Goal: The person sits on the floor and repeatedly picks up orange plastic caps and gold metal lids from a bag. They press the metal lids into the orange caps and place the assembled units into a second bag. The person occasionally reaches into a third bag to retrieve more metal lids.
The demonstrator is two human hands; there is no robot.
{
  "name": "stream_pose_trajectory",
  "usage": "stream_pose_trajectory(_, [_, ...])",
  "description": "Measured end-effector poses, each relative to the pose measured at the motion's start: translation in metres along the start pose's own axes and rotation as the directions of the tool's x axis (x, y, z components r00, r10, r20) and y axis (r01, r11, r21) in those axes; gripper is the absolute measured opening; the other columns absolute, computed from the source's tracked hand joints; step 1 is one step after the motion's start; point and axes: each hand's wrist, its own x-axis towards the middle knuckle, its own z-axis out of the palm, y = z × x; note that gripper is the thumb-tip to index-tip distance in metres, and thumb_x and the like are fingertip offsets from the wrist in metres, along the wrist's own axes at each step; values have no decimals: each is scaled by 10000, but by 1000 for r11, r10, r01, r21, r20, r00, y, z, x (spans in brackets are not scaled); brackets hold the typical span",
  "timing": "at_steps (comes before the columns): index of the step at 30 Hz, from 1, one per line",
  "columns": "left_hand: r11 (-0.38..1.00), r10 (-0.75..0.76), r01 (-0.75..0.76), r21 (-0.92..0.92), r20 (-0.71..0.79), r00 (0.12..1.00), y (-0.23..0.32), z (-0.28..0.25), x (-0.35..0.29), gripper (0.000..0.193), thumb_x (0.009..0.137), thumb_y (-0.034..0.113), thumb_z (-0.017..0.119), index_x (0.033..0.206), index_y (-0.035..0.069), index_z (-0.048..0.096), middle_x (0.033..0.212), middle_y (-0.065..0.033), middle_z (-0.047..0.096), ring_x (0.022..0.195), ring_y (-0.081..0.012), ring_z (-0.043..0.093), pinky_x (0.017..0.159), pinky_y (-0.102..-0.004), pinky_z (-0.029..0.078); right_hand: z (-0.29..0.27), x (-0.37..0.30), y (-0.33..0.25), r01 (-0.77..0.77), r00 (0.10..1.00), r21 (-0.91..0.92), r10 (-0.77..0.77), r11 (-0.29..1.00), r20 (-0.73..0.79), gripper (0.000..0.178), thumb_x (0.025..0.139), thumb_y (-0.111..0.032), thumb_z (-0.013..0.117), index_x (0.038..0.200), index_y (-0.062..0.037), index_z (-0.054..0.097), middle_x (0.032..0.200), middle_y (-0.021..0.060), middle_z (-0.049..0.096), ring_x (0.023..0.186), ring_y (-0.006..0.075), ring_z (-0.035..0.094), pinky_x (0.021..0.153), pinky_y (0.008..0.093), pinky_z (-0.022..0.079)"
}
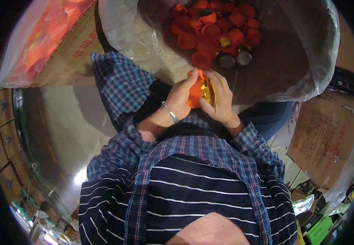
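The person's 2 hands meet at the near edge of a big plastic liner (119, 24), in front of the body. Between them, raised in the air, are an orange cup (194, 96) and a shiny gold piece (206, 90), set side by side and seemingly touching; whether they are joined cannot be told.

The left hand (180, 97), with a bracelet (170, 112) at its wrist, has its fingers closed around the outer side of the orange cup. The right hand (222, 97) curves around the gold piece, its thumb on the near side and its fingers on the far side; the fingertips past the gold edge are partly hidden, so how firmly they press cannot be told.

The cup looks light and thin-walled, probably plastic with a little give, so a gentle hold around its side should do without denting the rim. The gold piece looks smooth and stiff, likely slippery and easy to scratch; its edge, between thumb and fingers, seems the safest place to grip.

Inside the liner lies a heap of orange cups (237, 36), with 2 dark round caps (226, 61) at its near edge.
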Motion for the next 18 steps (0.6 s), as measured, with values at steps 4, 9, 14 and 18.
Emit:
stream_pose_trajectory(4, [556, 489, -376, 741, 74, 869, -12, 2, -4, 451, 998, 424, 582, 1157, 6, 647, 1024, -45, 676, 938, -128, 617, 813, -297, 494, 20, 10, 0, -484, 821, 597, 568, 639, 58, 418, 973, -285, 562, 1269, 7, 518, 1156, 196, 575, 1054, 293, 575, 923, 360, 462])
stream_pose_trajectory(9, [989, 128, -121, 86, -77, 989, -5, -7, 14, 464, 972, 473, 602, 1179, 59, 630, 1103, -48, 657, 980, -146, 625, 879, -303, 505, 27, 3, 3, -274, 950, -38, 264, 961, -166, 467, 932, -315, 618, 1257, 4, 517, 1181, 199, 566, 1038, 360, 603, 872, 399, 500])
stream_pose_trajectory(14, [998, -58, 54, -42, -89, 994, 2, -20, 36, 482, 950, 476, 636, 1173, 49, 623, 1089, -55, 662, 990, -161, 634, 895, -330, 511, 17, 7, 27, -74, 995, -94, 80, 993, 64, 623, 839, -333, 706, 1313, 2, 480, 1207, 215, 555, 1065, 413, 587, 857, 447, 520])
stream_pose_trajectory(18, [851, 227, -66, 522, -252, 941, 36, -25, 83, 593, 914, 538, 647, 1164, 0, 620, 1034, -119, 690, 925, -222, 661, 867, -349, 524, 21, 25, 91, -207, 971, 95, 192, 974, 140, 614, 907, -380, 666, 1362, -18, 472, 1138, 230, 636, 1021, 413, 634, 821, 448, 529])
